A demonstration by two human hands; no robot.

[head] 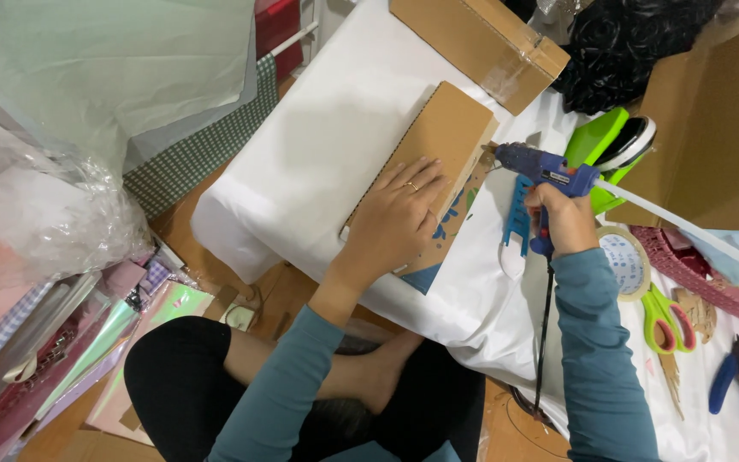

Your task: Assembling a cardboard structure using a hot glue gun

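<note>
My left hand [397, 218] lies flat, fingers together, pressing a brown corrugated cardboard flap [446, 128] down onto a large box wrapped in white paper [318, 145]. My right hand [564, 218] grips the handle of a blue hot glue gun [540, 167], whose nozzle points left at the flap's right edge. A white glue stick [686, 227] juts from the back of the gun toward the right. The gun's black cord [545, 334] hangs down along my right sleeve.
A taped cardboard box [481, 38] lies at the top. To the right are a green tape dispenser [600, 145], a tape roll [626, 261], green-handled scissors [667, 321], blue pliers [733, 381] and a pink basket [694, 274]. Paper sheets and plastic film pile up at the left.
</note>
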